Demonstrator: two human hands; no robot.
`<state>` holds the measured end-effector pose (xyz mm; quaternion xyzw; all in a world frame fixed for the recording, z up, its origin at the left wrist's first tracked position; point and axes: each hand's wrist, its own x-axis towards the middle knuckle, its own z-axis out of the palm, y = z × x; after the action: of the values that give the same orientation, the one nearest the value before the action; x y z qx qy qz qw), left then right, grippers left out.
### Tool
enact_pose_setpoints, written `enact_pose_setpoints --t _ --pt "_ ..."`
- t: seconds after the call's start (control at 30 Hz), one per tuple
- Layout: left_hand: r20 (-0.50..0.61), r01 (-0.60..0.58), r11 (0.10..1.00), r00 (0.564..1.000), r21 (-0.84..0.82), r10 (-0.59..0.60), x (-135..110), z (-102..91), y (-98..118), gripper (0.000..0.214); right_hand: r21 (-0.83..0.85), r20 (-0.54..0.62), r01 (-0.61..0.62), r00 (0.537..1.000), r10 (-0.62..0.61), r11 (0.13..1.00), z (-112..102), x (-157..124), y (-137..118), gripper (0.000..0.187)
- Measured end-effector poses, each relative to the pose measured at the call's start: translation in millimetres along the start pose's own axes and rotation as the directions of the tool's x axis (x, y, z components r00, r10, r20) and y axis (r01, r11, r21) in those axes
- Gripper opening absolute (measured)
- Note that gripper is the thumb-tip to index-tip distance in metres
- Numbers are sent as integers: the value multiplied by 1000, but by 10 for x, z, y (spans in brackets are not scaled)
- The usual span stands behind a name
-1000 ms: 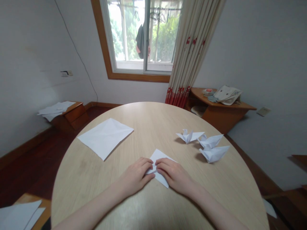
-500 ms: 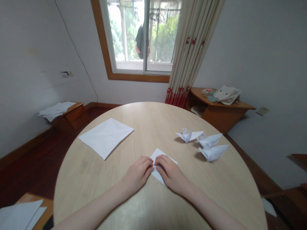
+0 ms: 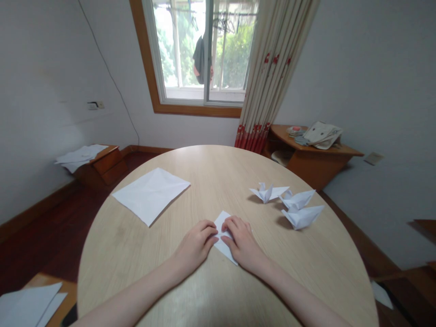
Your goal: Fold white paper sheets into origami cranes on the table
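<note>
A small folded white paper [image 3: 223, 245] lies on the round wooden table [image 3: 211, 181] just in front of me. My left hand [image 3: 196, 243] rests on its left edge with curled fingers pressing the paper down. My right hand [image 3: 242, 241] lies over the paper's right half, fingers bent and pressing on it, so most of the sheet is hidden. The fingertips of both hands almost meet at the paper's middle. Only the far corner and a near strip of the paper show.
A flat creased white sheet [image 3: 150, 194] lies at the table's left. Three folded paper birds [image 3: 295, 205] sit at the right. A low cabinet with papers [image 3: 83, 154] stands left, a wooden desk [image 3: 306, 156] right, loose sheets [image 3: 27, 306] bottom left.
My right hand has slid left and forward over the folded paper, covering more of it. The left hand has barely moved. The view shifted slightly.
</note>
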<state>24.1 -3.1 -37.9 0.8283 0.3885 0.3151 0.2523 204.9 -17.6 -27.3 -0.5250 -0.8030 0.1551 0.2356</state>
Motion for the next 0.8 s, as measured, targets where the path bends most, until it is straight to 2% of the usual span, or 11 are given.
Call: enact_pose_setpoints --t 0.17,0.33,0.53,0.8 --pt "2 5 994 1000 113 -5 31 -30 -9 8 -67 39 -15 999 17 998 -10 16 9 9" --pt "58 21 964 998 264 -38 68 -97 -16 13 -128 79 16 997 -6 992 -26 35 66 16" --pt "134 19 968 990 251 -54 106 -190 -34 17 -102 164 32 986 -15 994 -123 54 113 22" --pt "200 -30 981 980 194 -9 112 -272 -78 21 10 257 18 966 -20 1000 -256 76 171 27"
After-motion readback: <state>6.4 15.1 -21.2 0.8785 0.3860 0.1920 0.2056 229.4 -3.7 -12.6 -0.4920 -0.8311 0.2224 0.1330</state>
